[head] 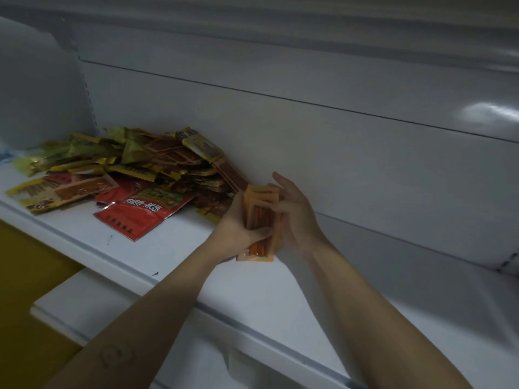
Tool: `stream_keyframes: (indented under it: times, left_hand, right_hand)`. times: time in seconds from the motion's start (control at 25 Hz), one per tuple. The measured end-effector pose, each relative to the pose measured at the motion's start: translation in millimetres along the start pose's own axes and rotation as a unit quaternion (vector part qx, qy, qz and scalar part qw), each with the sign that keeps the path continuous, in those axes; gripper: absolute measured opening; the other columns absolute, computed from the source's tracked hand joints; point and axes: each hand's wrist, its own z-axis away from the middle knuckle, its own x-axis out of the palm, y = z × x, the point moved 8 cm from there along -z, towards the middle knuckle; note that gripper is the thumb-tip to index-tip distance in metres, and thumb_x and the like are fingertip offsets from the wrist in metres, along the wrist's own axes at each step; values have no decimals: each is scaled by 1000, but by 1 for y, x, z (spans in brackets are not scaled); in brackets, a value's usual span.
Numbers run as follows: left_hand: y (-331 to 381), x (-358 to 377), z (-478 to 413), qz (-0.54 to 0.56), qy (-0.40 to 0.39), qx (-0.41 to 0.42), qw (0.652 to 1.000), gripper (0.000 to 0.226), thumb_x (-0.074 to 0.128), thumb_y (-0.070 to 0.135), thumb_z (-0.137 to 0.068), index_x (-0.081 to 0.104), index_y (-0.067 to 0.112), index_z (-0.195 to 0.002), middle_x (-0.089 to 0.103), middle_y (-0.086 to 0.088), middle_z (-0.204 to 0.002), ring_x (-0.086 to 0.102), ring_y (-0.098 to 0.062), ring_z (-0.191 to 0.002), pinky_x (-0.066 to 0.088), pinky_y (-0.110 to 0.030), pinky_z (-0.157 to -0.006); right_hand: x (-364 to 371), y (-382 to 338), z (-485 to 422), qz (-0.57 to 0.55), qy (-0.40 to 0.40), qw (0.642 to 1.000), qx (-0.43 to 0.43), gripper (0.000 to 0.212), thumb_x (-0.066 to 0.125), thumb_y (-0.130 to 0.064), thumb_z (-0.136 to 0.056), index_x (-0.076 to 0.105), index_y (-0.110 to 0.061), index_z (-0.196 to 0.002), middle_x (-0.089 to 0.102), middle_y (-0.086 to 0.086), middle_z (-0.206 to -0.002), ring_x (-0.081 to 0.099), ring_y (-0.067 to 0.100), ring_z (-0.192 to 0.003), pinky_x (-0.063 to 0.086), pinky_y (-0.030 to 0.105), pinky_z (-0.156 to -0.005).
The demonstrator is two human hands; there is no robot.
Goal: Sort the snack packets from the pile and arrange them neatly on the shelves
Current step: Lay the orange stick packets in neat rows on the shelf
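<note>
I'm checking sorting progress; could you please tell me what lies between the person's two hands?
A stack of flat orange plastic snack packets lies between the left hand, which grips it, and the right hand, which touches it; the head view shows this.

Both forearms extended fwd. L hand (234, 228) grips packet stack (259, 217); R hand (296, 213) flat vs its side, thumb raised.

Dim light, white back panel (309, 141), yellow surface (33, 276) lower left, glare (491, 112) at right
</note>
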Motion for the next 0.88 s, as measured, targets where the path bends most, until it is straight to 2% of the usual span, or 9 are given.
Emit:
stream_keyframes:
  times: [0.12,0.2,0.28,0.4,0.56,0.6,0.72,0.8,0.88]
  left_hand:
    - [1,-15,-1,-35,70,24,997,62,78,5,-79,44,17,-129,66,2,-109,66,-5,-102,54,-27,-86]
    - [1,-42,1,-61,159,19,985,54,77,7,-81,46,19,-124,66,10,-100,66,0,-93,54,-27,-80]
    - [-9,-67,3,-96,225,-16,970,54,78,16,-80,46,27,-121,64,14,-99,67,-10,-95,56,-36,-81]
    - [-21,-78,5,-109,245,-53,962,60,79,35,-73,46,26,-123,66,9,-102,66,-24,-99,56,-48,-84]
    - [-21,-71,2,-124,225,-46,965,54,79,26,-79,46,25,-122,62,18,-96,66,-23,-97,56,-47,-83]
    - [-21,-72,1,-122,225,-45,966,53,79,25,-80,46,25,-121,62,18,-96,66,-22,-96,56,-47,-82]
    - [-21,-75,-1,-131,231,-58,962,53,77,24,-81,45,20,-123,63,11,-97,66,-22,-95,57,-43,-81]
    - [-22,-75,-3,-133,231,-59,962,55,77,23,-81,45,17,-125,64,5,-101,66,-23,-97,56,-41,-82]
    - [-27,-75,-4,-125,224,-75,964,55,78,24,-80,45,17,-125,65,3,-105,65,-22,-98,56,-45,-85]
  right_hand:
    - [-37,-6,-16,130,129,983,-22,48,58,5,-74,63,-14,-118,65,8,-113,62,21,-107,49,25,-86]
    - [-62,-17,-28,393,182,900,-42,42,59,0,-84,63,-14,-123,65,7,-120,60,21,-114,42,20,-89]
    - [-67,-5,-43,572,121,811,-10,49,66,-19,-87,55,-17,-135,57,7,-134,51,23,-124,36,23,-97]
    - [-61,21,-58,651,49,757,32,64,67,-48,-86,48,-21,-140,50,4,-141,44,25,-131,29,35,-106]
    - [-49,18,-70,797,78,599,-28,27,48,-29,-97,64,-19,-117,65,7,-120,55,29,-114,37,34,-92]
    - [-45,7,-69,799,103,590,-55,27,47,-23,-97,66,-15,-114,66,9,-116,57,30,-111,38,35,-90]
    - [-40,-36,-57,647,223,720,-111,20,54,-18,-94,66,-3,-100,67,15,-98,61,36,-94,40,37,-74]
    - [-48,-31,-53,512,209,832,-43,14,61,-14,-87,65,-2,-82,66,14,-76,62,34,-72,43,34,-62]
    - [-49,1,-39,429,165,885,75,11,69,-10,-80,71,0,-84,67,11,-72,66,28,-67,54,34,-62]
